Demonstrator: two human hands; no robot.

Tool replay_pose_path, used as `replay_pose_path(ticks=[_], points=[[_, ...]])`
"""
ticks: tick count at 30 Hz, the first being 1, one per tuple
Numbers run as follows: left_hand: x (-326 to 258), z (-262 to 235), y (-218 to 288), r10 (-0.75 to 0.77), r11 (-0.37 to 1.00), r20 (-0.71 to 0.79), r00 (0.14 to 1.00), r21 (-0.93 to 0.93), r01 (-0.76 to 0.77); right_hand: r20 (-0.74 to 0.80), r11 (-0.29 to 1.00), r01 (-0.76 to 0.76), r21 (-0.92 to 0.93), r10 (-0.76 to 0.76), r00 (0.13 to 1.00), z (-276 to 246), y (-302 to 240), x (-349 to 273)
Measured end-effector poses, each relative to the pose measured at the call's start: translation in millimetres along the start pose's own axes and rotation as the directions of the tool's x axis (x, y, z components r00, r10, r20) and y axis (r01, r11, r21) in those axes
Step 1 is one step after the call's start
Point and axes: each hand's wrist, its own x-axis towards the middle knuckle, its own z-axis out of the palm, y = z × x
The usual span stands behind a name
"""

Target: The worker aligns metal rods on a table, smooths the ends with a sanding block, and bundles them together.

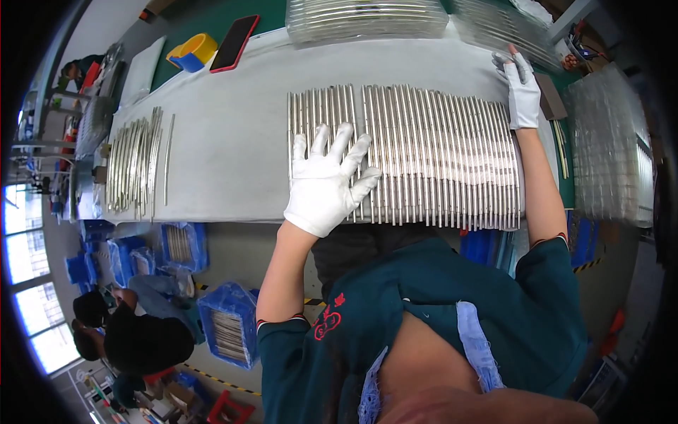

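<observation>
A long row of shiny metal rods [445, 155] lies side by side on the white cloth [226, 141], with a narrow gap toward its left part. My left hand [321, 187], in a white glove, rests with spread fingers over the rods left of and across that gap. Beyond the row's right end is my right hand [522, 95], also white-gloved, with at least one bare fingertip. Its fingers are apart and point away from me, beside a brown block [551, 97]; I see nothing held in them. At the left lies a looser group of thin rods [134, 166], one rod apart from it.
Clear plastic trays of rods [367, 20] stand at the back, and stacked clear trays [611, 141] at the right. A red-edged phone [235, 44] and a yellow-and-blue tape roll [194, 51] lie back left. Blue crates [229, 325] and another person [145, 328] are beyond the table's near edge.
</observation>
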Motion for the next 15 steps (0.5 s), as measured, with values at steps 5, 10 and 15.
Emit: replay_pose_path(ticks=[5,10,15], points=[[-5,-8,-14,-0.048,0.994,0.046,0.998,0.096,0.043,-0.005,0.999,0.018,0.027,-0.018,1.000,-1,-2,-2],[-24,-15,-47,-0.206,0.975,0.112,0.972,0.104,0.194,-0.005,0.985,0.016,0.170,-0.015,1.000,-1,-4,1],[2,-8,-3,-0.064,0.982,0.072,0.995,0.182,0.050,-0.010,0.995,0.037,0.097,-0.036,0.999,-14,6,5]])
